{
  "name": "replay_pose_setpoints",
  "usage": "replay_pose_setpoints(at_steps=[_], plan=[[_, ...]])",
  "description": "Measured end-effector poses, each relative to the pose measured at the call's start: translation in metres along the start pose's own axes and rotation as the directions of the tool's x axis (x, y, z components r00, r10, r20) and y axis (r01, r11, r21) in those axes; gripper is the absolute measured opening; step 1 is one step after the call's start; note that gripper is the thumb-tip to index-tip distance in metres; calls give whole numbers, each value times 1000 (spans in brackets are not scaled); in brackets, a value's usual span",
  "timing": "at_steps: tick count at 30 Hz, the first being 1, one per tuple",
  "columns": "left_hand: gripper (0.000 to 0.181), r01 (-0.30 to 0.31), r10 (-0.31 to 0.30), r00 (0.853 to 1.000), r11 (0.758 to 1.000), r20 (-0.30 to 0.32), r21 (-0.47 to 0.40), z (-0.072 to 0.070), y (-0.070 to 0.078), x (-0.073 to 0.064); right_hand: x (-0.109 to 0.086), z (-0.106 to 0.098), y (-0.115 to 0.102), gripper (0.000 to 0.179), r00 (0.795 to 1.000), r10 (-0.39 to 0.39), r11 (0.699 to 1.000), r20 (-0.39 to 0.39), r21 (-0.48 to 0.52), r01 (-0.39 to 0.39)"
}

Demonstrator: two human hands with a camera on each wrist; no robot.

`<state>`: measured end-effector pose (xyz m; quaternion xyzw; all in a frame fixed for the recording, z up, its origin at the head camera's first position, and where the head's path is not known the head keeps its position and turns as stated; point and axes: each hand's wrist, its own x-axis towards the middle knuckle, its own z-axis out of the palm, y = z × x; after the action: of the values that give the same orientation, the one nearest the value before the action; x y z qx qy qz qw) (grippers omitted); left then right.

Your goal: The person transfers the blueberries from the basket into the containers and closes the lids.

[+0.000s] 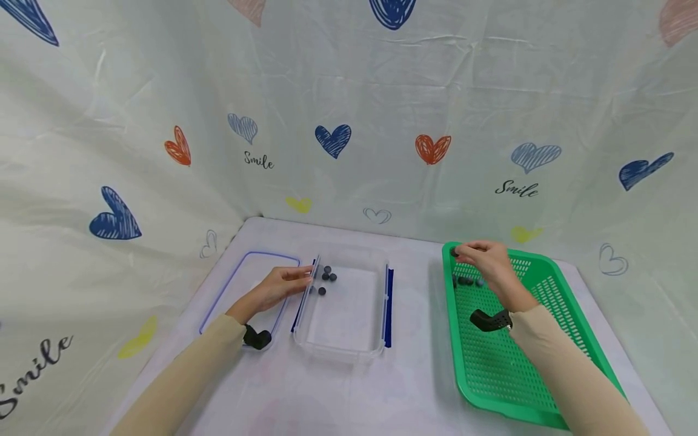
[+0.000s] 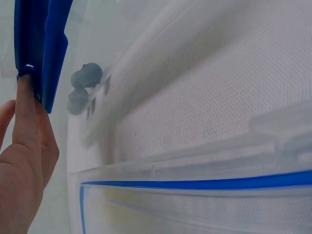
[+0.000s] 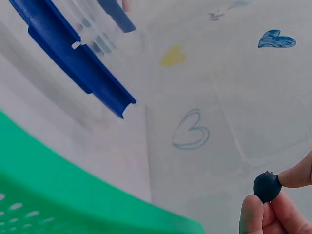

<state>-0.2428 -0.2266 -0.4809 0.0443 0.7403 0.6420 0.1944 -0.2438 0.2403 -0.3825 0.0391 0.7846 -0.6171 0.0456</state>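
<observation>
My right hand (image 1: 489, 266) pinches a dark blueberry (image 3: 267, 186) between thumb and fingers, above the far left corner of a green basket (image 1: 463, 387). The berry's small crown shows in the right wrist view. Several more dark blueberries (image 1: 465, 281) lie in the basket near its left wall. At the left side of a clear plastic container (image 1: 343, 354), my left hand (image 1: 278, 289) touches the wall with fairly straight fingers, by a blue side latch (image 2: 41, 48). Inside the container, several blueberries (image 1: 325, 277) sit toward the left.
A clear lid (image 1: 240, 272) with a blue seal lies on the white table (image 1: 349, 406), left of the container and partly under my left arm. Another blue latch (image 1: 389, 309) hangs on the container's right side. A heart-printed curtain (image 1: 371, 79) rises behind the table.
</observation>
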Motion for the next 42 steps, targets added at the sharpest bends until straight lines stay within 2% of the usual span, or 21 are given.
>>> replay_pose_setpoints(at_steps=[10, 19, 26, 30, 35, 42], plan=[[55, -10, 10, 1000, 1000, -3, -21, 2, 3, -1, 8, 25, -12, 38, 1000, -2, 998, 29, 56, 1], [55, -4, 4, 1000, 1000, -3, -14, 2, 1, -1, 15, 51, -17, 19, 997, -37, 992, 64, 125, 29], [54, -18, 18, 1000, 1000, 4, -25, 1, 1, 1, 21, 71, -23, 24, 995, -38, 992, 93, 127, 26], [53, -14, 14, 1000, 1000, -2, -28, 1, 3, 0, 25, 83, -28, 23, 991, -60, 986, 119, 162, 40], [52, -6, 6, 1000, 999, -7, -39, 2, 6, -1, 28, 99, -32, 19, 987, -87, 986, 137, 152, 65], [51, -8, 8, 1000, 998, -8, -57, 3, 5, -1, 30, 117, -35, 24, 980, -102, 987, 173, 138, 78]])
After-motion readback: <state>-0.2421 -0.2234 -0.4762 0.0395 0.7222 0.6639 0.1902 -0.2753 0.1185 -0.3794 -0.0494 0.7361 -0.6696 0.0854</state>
